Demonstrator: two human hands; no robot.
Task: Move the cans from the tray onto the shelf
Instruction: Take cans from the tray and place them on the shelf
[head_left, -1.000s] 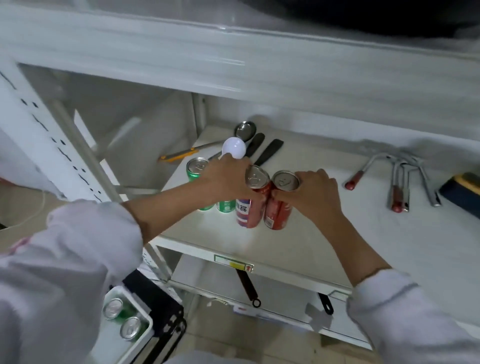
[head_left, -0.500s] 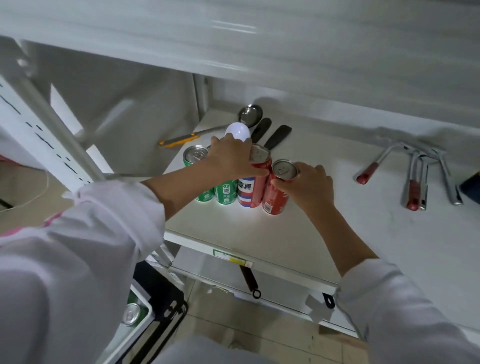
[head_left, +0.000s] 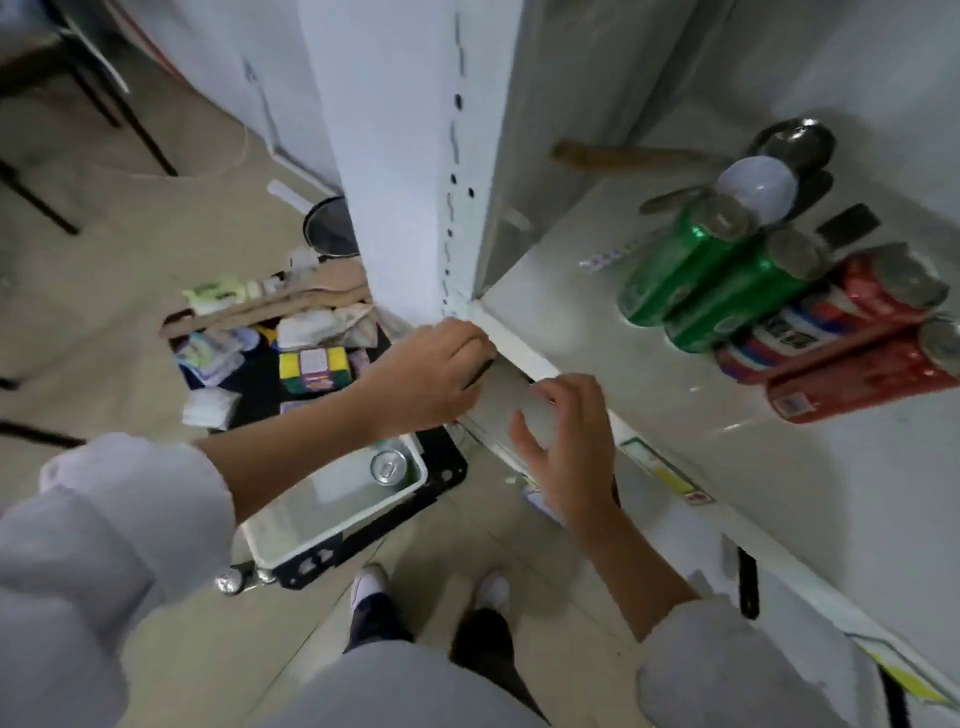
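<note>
Four cans stand in a row on the white shelf: two green cans and two red cans. Down on the floor side sits the white tray with one silver-topped can showing in its far corner. My left hand hangs at the shelf's front corner, above the tray, fingers loosely curled and holding nothing. My right hand is just below the shelf's front edge with its fingers spread and nothing in them. My left forearm hides part of the tray.
A white bulb and a metal ladle lie behind the cans. The shelf's upright post rises left of my hands. The tray rests on a black frame. A cluttered box is on the floor; my feet are below.
Both hands have let go of the red cans and dropped below the shelf's front edge. My view has swung left and down to the tray and floor.
</note>
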